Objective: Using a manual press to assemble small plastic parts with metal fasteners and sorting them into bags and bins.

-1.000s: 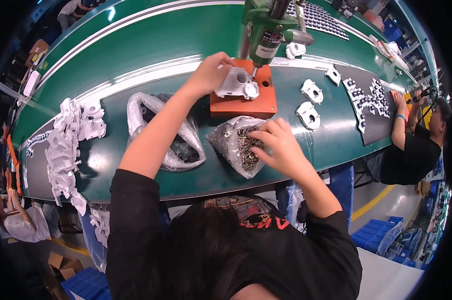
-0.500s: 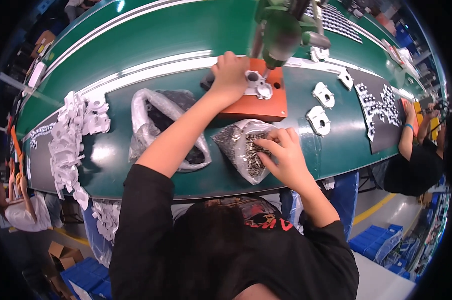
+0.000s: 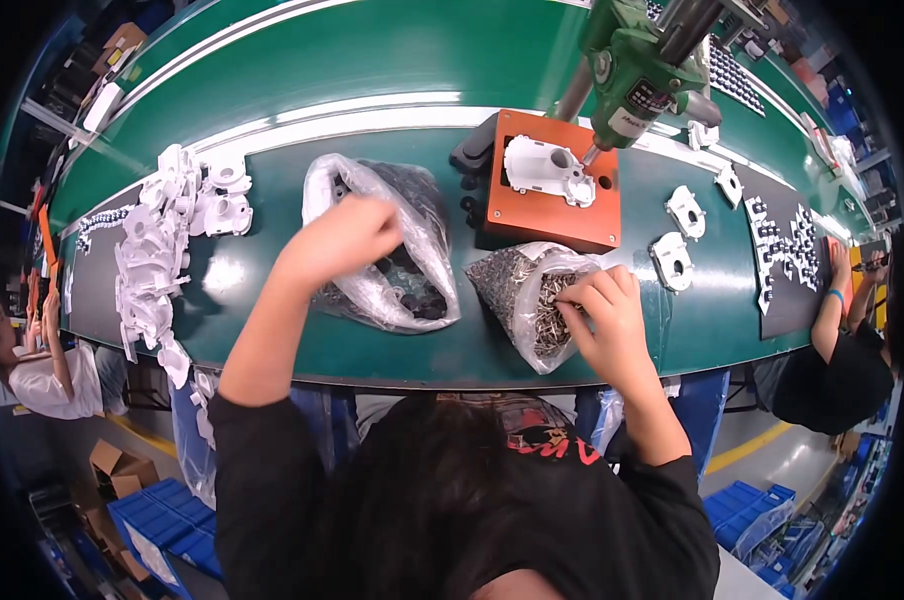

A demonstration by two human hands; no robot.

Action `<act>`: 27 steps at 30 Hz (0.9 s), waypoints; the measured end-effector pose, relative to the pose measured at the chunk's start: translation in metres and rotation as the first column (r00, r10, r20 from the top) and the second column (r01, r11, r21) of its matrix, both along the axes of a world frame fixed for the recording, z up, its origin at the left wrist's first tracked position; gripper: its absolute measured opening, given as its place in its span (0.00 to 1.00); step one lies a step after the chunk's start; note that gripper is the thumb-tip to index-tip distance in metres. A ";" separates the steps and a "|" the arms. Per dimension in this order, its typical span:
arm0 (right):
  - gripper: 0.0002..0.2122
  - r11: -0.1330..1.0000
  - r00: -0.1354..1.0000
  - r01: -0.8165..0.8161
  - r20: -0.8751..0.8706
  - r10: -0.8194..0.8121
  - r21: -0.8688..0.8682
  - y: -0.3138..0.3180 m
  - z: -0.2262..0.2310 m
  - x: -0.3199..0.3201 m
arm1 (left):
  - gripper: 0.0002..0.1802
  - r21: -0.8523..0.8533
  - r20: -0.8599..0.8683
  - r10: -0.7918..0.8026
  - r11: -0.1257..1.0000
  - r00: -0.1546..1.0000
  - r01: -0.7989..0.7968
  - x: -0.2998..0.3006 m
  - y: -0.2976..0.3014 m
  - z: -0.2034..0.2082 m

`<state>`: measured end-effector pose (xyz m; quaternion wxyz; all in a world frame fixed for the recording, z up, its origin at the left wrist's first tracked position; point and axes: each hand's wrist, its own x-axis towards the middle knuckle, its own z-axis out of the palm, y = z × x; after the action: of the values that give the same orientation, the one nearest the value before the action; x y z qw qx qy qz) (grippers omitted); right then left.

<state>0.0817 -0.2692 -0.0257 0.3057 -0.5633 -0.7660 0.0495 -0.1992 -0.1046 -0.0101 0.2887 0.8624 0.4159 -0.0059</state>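
Observation:
My left hand (image 3: 350,238) hovers over the mouth of a clear plastic bag (image 3: 434,262) with black parts inside; motion smears its fingers. At the smaller clear bag (image 3: 517,318) of metal screws (image 3: 554,325), my right hand (image 3: 612,322) has its fingertips drawn together over the screws. Whether a screw is between them is hidden. Beyond this bag, a white plastic housing (image 3: 537,168) lies on an orange fixture block (image 3: 552,220), away from both hands. The tip of a green machine head (image 3: 637,95) comes down beside the housing's right end.
White housings (image 3: 152,265) are heaped at the left. Several more, such as one white part (image 3: 672,262), lie right of the block. Dark mats (image 3: 792,305) with small parts lie farther out. Small black pieces (image 3: 469,205) sit left of the block. Co-workers are at both sides.
My left hand has come off the housing at the block and moved left and nearer, over the bag of black parts. My right hand stays at the screws. The whole view has shifted.

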 end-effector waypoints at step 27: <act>0.08 0.998 0.989 -0.015 -0.150 0.006 -0.060 0.004 0.006 -0.003 | 0.06 0.665 -0.369 0.048 0.711 0.928 0.228 -0.018 -0.052 -0.054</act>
<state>0.0786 -0.2651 -0.0195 0.3448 -0.5631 -0.7419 0.1167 -0.2169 -0.1565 -0.0644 -0.1396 0.9103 0.3891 -0.0207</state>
